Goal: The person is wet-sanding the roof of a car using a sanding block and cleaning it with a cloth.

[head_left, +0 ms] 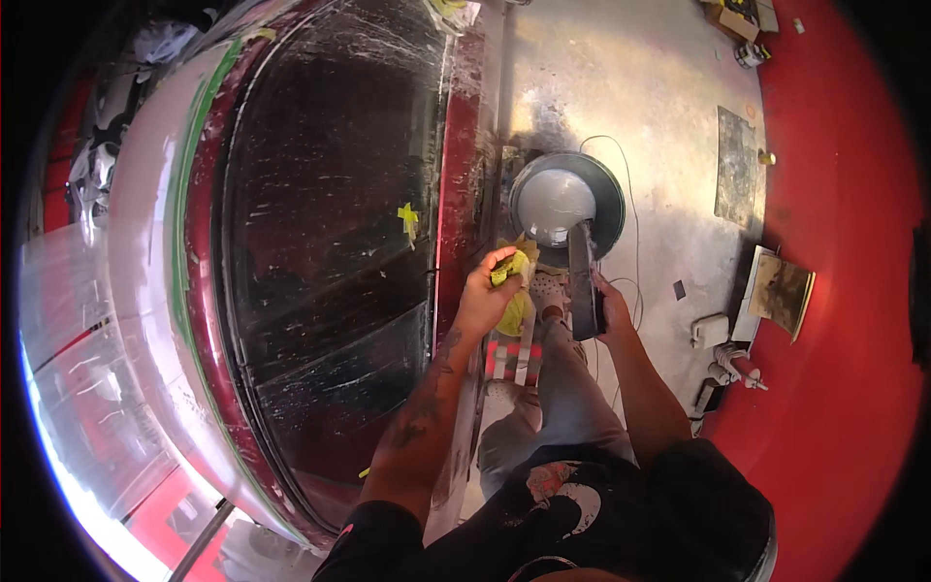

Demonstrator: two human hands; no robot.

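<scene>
My left hand (485, 299) is closed on a crumpled wad of yellow masking tape (511, 272), with a pale strip hanging below it. On the right, my right hand (614, 310) grips a long dark sanding block (583, 276) by its side. The block's far end overlaps the near rim of a dark bucket (614, 204) of cloudy, whitish water. Left of my hands is a dark red car (458, 184). A torn scrap of yellow tape (408, 222) sticks to its dark, dusty window (330, 194).
Green tape (189, 184) runs along the car's pale roof edge. A thin cable (630, 194) curves over the concrete floor (669, 58) beside the bucket. Beside the red floor area (844, 242) lie a flat mat (736, 167), a brownish board (782, 291) and a white box (710, 331).
</scene>
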